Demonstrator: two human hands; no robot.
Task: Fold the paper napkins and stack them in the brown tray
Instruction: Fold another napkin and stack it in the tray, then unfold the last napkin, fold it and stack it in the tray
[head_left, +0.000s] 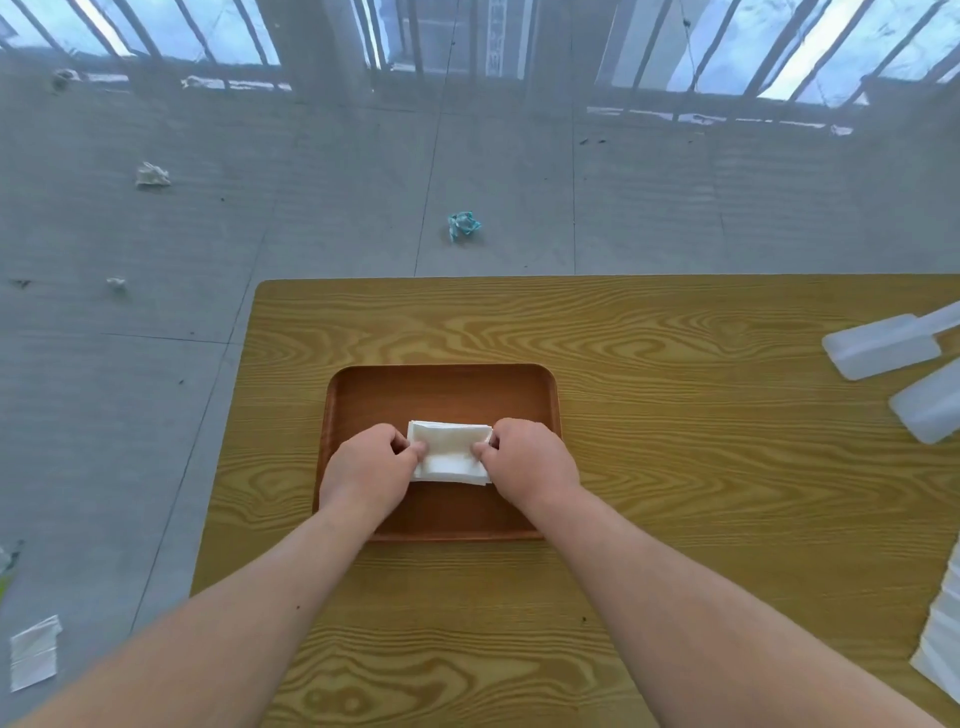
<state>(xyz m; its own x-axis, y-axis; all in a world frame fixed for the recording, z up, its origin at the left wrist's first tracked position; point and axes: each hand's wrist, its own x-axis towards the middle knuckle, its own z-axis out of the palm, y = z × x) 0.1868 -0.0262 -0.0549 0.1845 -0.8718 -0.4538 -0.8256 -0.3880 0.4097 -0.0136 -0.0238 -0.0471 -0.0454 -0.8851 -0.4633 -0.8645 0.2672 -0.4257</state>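
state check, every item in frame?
left hand: closed, pinching napkin stack's left edge
right hand: closed, pinching its right edge
folded napkins: stacked, in tray
brown tray: flat on table
white plastic containers: lying on table, far right
crumpled teal paper: on floor

A brown tray sits on the wood-grain bench, holding a stack of folded white paper napkins. The left hand pinches the stack's left edge and the right hand pinches its right edge. Translucent plastic containers lie at the bench's right side, and crumpled paper scraps litter the tiled floor.
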